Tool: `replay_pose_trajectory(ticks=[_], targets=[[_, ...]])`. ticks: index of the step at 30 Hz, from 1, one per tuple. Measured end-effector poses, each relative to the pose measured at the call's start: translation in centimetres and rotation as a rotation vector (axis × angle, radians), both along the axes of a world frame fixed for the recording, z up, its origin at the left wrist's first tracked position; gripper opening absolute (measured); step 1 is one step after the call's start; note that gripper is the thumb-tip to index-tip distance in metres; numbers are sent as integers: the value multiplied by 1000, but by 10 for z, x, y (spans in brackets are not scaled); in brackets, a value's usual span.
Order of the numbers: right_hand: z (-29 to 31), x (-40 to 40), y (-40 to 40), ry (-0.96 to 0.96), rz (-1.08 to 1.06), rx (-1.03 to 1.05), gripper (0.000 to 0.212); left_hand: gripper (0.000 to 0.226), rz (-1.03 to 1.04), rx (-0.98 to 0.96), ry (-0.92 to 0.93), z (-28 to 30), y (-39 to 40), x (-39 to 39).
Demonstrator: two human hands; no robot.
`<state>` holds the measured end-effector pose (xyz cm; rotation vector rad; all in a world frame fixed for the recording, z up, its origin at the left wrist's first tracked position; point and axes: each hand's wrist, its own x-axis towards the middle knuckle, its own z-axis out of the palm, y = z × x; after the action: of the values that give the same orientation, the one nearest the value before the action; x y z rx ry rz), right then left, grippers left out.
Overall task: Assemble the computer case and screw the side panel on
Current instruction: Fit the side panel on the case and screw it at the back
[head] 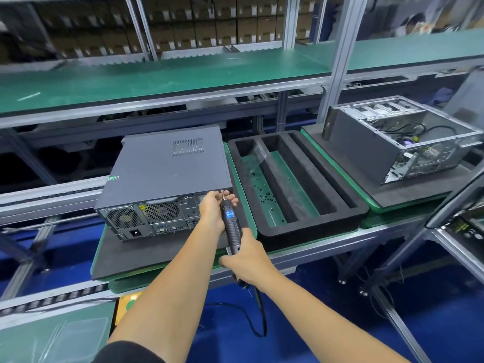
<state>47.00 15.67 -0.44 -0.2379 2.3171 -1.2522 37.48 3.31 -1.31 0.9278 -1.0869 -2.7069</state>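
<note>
- Head view showed the computer case (167,176) lying on its side on a dark mat (136,255) on the desk, its rear face turned toward the person.
- The side panel (170,163) already sat on top of the case, flush along the visible edges, so fitting the panel looked done.
- The right hand (247,260) was wrapped round the lower body of an electric screwdriver (231,226), a firm grip on the tool.
- The left hand (213,209) steadied the front of the screwdriver, its fingers curled beside the bit near the tip.
- The bit met the upper right corner of the rear face, just under the panel's edge, so a screw there seemed to be going in; the screw itself was too small to make out.
- Whether other panel screws were already in could not be told from this angle.
- Just right of the case lay a black foam tray (309,205) with long slots; small dark screws (264,197) were scattered in its left slot beside a clear plastic bag (258,155).
- Farther right, a second case (400,142) stood open with its cables and metal frame showing, so it had no panel on yet.
- Judged from this, the near case was in the screwing stage, with at least the current screw left to finish.
- A cable (258,318) hung from the tool's rear end toward the blue floor.
</note>
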Motion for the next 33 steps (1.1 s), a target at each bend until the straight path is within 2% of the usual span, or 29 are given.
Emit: replay_pose_trajectory(ticks=[2,8,15,19,22,25,28,33], targets=[[0,0,-3,-30,-17,-22,41,28,21,40,-14,1,-4,-2],[-1,3,-11,-167,-120,-187,28,21,-21,24,-26,5,-8,-2],[-6,6,-12,-245,-147,-301,35,19,-58,-27,-45,6,-10,0],[-2,3,-5,-482,-136,-534,19,20,-71,-36,-43,8,-9,-1],[-6,-1,8,-657,-60,-768,48,22,-75,-81,-56,8,-9,-2],[-9,-4,22,-738,15,-884,77,23,-56,-104,-72,7,-10,-4],[-17,-4,30,-809,49,-993,81,25,-36,-104,-87,7,-10,-6],[-29,0,30,-919,15,-1125,70,26,-26,-105,-89,8,-7,-7]])
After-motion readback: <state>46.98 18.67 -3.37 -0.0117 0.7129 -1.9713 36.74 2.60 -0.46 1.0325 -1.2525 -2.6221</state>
